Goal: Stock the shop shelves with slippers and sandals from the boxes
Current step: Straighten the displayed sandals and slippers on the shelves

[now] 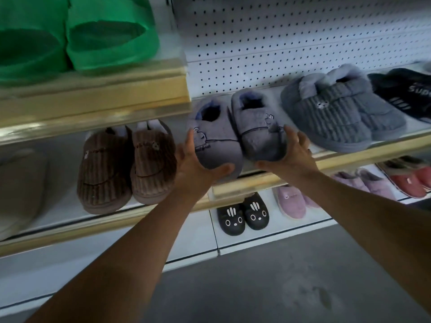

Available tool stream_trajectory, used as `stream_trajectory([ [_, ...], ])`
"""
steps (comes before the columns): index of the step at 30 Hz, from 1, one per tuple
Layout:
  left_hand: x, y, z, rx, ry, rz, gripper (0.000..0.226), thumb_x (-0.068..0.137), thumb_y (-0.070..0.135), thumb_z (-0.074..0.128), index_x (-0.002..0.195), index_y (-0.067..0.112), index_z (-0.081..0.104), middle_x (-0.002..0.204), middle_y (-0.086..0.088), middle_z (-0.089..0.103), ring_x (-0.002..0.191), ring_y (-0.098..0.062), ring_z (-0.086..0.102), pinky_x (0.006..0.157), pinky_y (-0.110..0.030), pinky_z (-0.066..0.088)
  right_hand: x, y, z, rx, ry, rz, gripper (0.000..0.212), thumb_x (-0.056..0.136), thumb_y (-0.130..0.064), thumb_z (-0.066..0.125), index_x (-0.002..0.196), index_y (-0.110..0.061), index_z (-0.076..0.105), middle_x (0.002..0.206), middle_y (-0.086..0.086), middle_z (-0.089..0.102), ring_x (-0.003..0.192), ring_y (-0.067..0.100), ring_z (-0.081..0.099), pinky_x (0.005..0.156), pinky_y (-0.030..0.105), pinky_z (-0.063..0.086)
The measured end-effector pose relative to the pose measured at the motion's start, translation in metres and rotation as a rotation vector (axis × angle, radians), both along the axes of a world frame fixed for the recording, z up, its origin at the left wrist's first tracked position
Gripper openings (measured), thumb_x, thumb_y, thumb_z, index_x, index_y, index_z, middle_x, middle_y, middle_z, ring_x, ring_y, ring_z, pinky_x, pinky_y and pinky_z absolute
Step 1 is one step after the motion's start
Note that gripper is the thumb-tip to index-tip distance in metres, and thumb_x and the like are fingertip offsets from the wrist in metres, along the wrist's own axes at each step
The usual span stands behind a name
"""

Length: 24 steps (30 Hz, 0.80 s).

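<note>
Bare shelf point(256, 94) behind the grey-blue slippers point(235, 134); ribbed grey pair point(331, 117) crowds their right.

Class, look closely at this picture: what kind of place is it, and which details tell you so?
Most likely a shop's footwear aisle. White pegboard-backed shelves with gold edge strips carry slippers set out in pairs: green ones, brown corduroy ones, black rabbit-face ones. Both hands are setting a grey plush pair on a shelf.
</note>
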State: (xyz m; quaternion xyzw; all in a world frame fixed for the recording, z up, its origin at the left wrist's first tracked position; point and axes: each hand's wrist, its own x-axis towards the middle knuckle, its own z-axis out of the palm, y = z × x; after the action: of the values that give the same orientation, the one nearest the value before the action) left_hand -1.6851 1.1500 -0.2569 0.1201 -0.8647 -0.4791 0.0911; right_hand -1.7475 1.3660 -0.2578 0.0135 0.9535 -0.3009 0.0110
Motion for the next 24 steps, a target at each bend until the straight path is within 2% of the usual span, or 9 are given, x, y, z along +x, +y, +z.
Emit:
stream_trajectory([
  [3, -0.012, 0.014, -0.003, -0.018, -0.058, 0.007, 0.129, 0.057, 0.037, 0.092, 0.155, 0.027, 0.009, 0.154, -0.006, 0.019, 0.142, -0.021, 0.024, 0.116, -0.033, 0.025, -0.005, -0.004, -0.007, 0.020, 0.043, 0.050, 0.113, 0.051, -0.058, 0.080, 0.142, -0.030, 0.020, 0.138, 0.010, 0.032, 0.124, 0.037, 0.042, 0.103, 0.046, 0.039],
  [6, -0.019, 0.034, -0.004, -0.058, -0.066, 0.008, 0.128, 0.058, 0.036, 0.090, 0.155, 0.028, 0.006, 0.152, -0.008, 0.021, 0.140, -0.025, 0.027, 0.115, -0.040, 0.031, -0.006, 0.002, -0.008, 0.036, 0.086, 0.052, 0.108, 0.053, -0.056, 0.078, 0.142, -0.026, 0.023, 0.132, 0.012, 0.038, 0.121, 0.036, 0.042, 0.101, 0.044, 0.039],
  [10, -0.026, 0.047, -0.005, -0.113, -0.075, 0.065, 0.129, 0.058, 0.037, 0.089, 0.154, 0.030, 0.003, 0.150, -0.009, 0.022, 0.139, -0.029, 0.030, 0.112, -0.040, 0.033, -0.013, 0.010, -0.006, 0.033, 0.079, 0.077, 0.107, 0.054, -0.053, 0.078, 0.142, -0.026, 0.023, 0.132, 0.011, 0.038, 0.122, 0.035, 0.040, 0.102, 0.043, 0.037],
  [15, -0.023, 0.054, -0.005, -0.111, -0.063, 0.095, 0.125, 0.060, 0.032, 0.088, 0.154, 0.028, 0.006, 0.150, -0.007, 0.020, 0.138, -0.025, 0.028, 0.109, -0.035, 0.032, -0.012, 0.014, -0.009, 0.014, 0.080, 0.096, 0.109, 0.057, -0.055, 0.076, 0.145, -0.023, 0.019, 0.136, 0.011, 0.033, 0.124, 0.034, 0.035, 0.104, 0.043, 0.034],
  [17, -0.024, 0.058, -0.004, -0.150, -0.067, 0.116, 0.123, 0.060, 0.034, 0.086, 0.153, 0.026, 0.006, 0.153, -0.007, 0.014, 0.141, -0.026, 0.022, 0.112, -0.037, 0.028, -0.011, 0.017, -0.010, -0.002, 0.071, 0.119, 0.110, 0.059, -0.055, 0.077, 0.146, -0.023, 0.016, 0.138, 0.010, 0.031, 0.126, 0.033, 0.034, 0.106, 0.042, 0.033],
  [20, -0.022, 0.069, -0.001, -0.361, -0.024, 0.130, 0.120, 0.062, 0.044, 0.082, 0.154, 0.019, 0.009, 0.160, -0.009, 0.000, 0.148, -0.027, 0.004, 0.120, -0.041, 0.016, -0.012, 0.023, -0.007, -0.057, 0.025, 0.174, 0.114, 0.061, -0.054, 0.078, 0.149, -0.025, 0.011, 0.139, 0.008, 0.028, 0.128, 0.031, 0.029, 0.108, 0.042, 0.032],
  [22, -0.020, 0.082, 0.002, -0.458, 0.042, 0.099, 0.114, 0.067, 0.043, 0.080, 0.154, 0.016, 0.012, 0.162, -0.009, 0.001, 0.150, -0.026, 0.000, 0.122, -0.041, 0.010, -0.010, 0.029, -0.004, -0.088, 0.023, 0.209, 0.110, 0.064, -0.052, 0.077, 0.149, -0.027, 0.011, 0.140, 0.007, 0.028, 0.128, 0.029, 0.028, 0.107, 0.041, 0.033],
  [24, -0.020, 0.098, 0.006, -0.467, 0.071, 0.071, 0.102, 0.073, 0.038, 0.077, 0.154, 0.018, 0.016, 0.162, -0.005, 0.008, 0.150, -0.022, 0.004, 0.122, -0.041, 0.010, -0.006, 0.040, 0.000, -0.136, 0.077, 0.230, 0.096, 0.071, -0.043, 0.075, 0.147, -0.028, 0.018, 0.138, 0.004, 0.033, 0.127, 0.025, 0.029, 0.104, 0.039, 0.036],
])
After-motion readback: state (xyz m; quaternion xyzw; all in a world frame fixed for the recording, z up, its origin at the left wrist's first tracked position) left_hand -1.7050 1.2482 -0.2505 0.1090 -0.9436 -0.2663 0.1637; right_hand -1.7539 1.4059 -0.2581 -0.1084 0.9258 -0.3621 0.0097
